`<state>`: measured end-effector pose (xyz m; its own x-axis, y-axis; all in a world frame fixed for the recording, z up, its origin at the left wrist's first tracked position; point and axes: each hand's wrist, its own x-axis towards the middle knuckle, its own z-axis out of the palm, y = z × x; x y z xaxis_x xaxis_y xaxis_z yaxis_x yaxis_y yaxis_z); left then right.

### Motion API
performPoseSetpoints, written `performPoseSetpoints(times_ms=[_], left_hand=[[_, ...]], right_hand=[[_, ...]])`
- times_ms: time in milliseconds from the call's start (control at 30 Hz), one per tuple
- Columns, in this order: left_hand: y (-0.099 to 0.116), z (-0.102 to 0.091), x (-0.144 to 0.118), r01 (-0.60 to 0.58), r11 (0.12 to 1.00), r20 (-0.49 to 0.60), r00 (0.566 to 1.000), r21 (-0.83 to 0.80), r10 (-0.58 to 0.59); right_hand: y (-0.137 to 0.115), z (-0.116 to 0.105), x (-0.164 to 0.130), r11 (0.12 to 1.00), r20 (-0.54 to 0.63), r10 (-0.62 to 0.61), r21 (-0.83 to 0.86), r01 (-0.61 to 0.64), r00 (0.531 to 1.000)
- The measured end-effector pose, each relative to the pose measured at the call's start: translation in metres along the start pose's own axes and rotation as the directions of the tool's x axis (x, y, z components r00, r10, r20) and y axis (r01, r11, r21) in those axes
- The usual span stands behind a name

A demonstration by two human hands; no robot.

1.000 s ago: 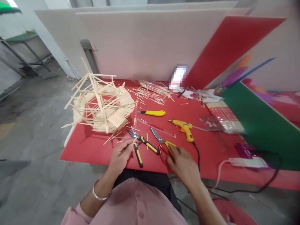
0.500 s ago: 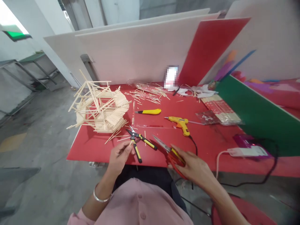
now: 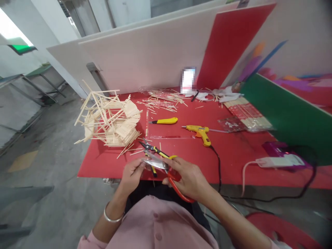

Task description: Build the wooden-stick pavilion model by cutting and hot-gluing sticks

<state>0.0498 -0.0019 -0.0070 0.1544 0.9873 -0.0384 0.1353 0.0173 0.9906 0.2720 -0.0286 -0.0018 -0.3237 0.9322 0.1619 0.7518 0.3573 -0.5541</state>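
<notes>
My right hand point(image 3: 191, 177) grips scissors point(image 3: 156, 164) by their red and yellow handles, the blades parted and pointing left. Their tips reach the fingertips of my left hand point(image 3: 132, 175), which is closed in a pinch. Whatever is in that pinch is too small to make out. Just beyond and partly behind the blades lie pliers point(image 3: 157, 150) with black and yellow handles, resting on the red tabletop point(image 3: 103, 166). Left of them stands a model of thin wooden sticks point(image 3: 114, 121), with loose sticks point(image 3: 129, 147) at its near side.
A yellow craft knife point(image 3: 166, 121) and a yellow glue gun point(image 3: 201, 133) lie farther in; the gun's black cord runs off the front edge. Stick piles point(image 3: 163, 103) and a lit phone point(image 3: 188, 79) sit at the back. A white power strip point(image 3: 280, 161) lies right.
My right hand has brought the scissors left, so their blades now meet my left fingertips. My left hand stays nearly in place, still pinched. The view has shifted slightly.
</notes>
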Motion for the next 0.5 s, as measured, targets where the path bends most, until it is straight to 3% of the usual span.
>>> performPoseSetpoints(times_ms=[167, 500], left_hand=[[0.000, 0.002, 0.003, 0.050, 0.998, -0.006, 0.999, -0.047, -0.051], [0.010, 0.004, 0.013, -0.034, 0.999, 0.038, 0.999, 0.012, 0.034]], right_hand=[[0.000, -0.001, 0.002, 0.998, 0.020, -0.007, -0.057, 0.008, 1.000], [0.004, 0.004, 0.006, 1.000, 0.002, -0.023, 0.018, 0.023, 1.000]])
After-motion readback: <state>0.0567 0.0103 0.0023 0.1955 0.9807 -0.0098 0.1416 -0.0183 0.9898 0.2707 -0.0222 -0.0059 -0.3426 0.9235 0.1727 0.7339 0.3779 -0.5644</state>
